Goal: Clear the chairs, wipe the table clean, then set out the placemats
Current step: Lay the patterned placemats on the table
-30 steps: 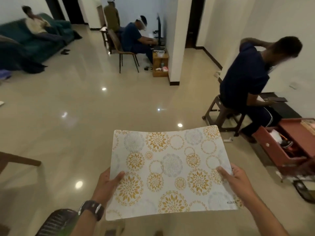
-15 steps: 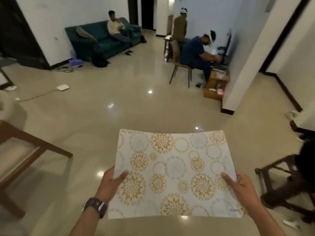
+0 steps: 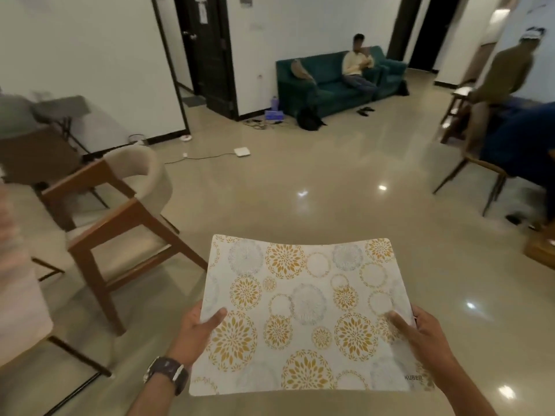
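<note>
Left hand and right hand pinched opposite edges of a thin, flexible, rounded-corner floral placemat, thumbs on top, above glossy floor

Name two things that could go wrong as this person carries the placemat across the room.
The placemat is held only at its near corners by the left hand and right hand, so it may sag or slip. It also hides the floor ahead; the wooden chair stands close on the left.
</note>
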